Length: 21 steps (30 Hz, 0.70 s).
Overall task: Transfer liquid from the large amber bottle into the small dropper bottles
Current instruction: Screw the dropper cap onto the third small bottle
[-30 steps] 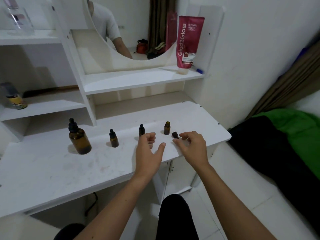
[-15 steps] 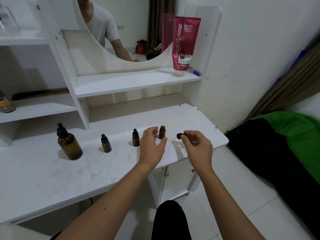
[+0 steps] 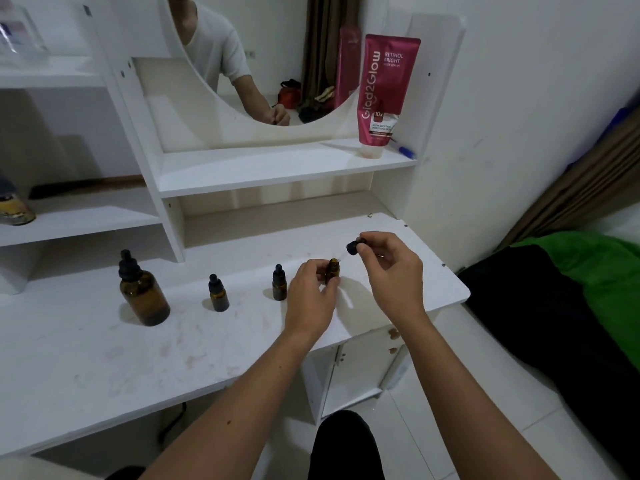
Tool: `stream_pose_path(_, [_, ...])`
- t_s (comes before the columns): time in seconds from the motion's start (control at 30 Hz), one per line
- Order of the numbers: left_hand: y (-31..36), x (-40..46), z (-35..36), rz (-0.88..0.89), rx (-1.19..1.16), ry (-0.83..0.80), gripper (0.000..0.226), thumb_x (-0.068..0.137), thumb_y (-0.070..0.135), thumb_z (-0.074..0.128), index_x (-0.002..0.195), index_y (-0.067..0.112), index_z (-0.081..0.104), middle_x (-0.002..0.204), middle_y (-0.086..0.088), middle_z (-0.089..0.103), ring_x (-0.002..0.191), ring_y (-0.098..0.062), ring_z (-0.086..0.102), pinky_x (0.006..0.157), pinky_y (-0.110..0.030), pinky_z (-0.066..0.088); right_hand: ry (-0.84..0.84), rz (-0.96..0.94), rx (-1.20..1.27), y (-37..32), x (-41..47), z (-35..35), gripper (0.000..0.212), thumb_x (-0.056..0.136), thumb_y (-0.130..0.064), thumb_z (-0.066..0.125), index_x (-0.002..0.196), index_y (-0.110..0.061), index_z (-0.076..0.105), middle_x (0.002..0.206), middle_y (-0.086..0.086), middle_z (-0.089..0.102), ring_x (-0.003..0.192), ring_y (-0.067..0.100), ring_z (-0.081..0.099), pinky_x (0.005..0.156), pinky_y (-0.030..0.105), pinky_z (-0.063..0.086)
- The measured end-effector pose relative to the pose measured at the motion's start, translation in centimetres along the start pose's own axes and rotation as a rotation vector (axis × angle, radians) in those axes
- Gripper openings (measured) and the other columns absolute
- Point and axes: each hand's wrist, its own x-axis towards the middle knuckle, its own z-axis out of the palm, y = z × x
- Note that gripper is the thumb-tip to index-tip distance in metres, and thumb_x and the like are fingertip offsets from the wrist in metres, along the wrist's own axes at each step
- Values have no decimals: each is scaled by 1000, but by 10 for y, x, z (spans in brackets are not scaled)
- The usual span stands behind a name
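The large amber bottle [image 3: 143, 295] with its black dropper cap stands on the white desk [image 3: 104, 355] at the left. Two capped small dropper bottles [image 3: 218, 294] [image 3: 279, 284] stand in a row to its right. My left hand [image 3: 310, 299] grips a third small bottle [image 3: 333, 270], uncapped and upright on the desk. My right hand [image 3: 389, 268] pinches that bottle's black dropper cap [image 3: 354, 246] just above and right of the open neck, with the glass pipette tip near the mouth.
A red lotion tube [image 3: 384, 95] and a blue pen [image 3: 403, 150] sit on the shelf under a round mirror [image 3: 249, 57]. A small jar [image 3: 15, 211] rests on the left shelf. A bed with green and black covers [image 3: 571, 289] lies at the right.
My right hand lifted the dropper cap off the desk and brought it up over the open small bottle. My left hand moved forward and closed around that bottle.
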Motion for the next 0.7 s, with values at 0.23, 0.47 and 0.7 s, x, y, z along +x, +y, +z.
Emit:
stream_pose_path(0.23, [-4,0,1,34,-13,4,23,99,18,67,121,19,66,113,11,67,102,0,64,93,-18,51,-67,-62,-100,5,5,9,17,98,-9,72,115,-14,75,103,-8,79,97,2,74,88,11,54])
stream_pose_path(0.47, [-4,0,1,24,-19,-4,18,99,22,66,117,22,66,109,16,66,102,-1,63,93,-25,54,-161,-62,-170,13,7,20,19,98,-9,72,114,-16,77,104,-9,79,98,1,73,90,12,55])
stream_pose_path(0.7, [-7,3,2,17,-36,-6,17,98,18,67,114,22,68,107,15,68,101,0,63,91,-22,53,-186,-54,-170,18,8,24,19,95,-9,76,112,-17,79,103,-9,80,95,2,75,88,13,56])
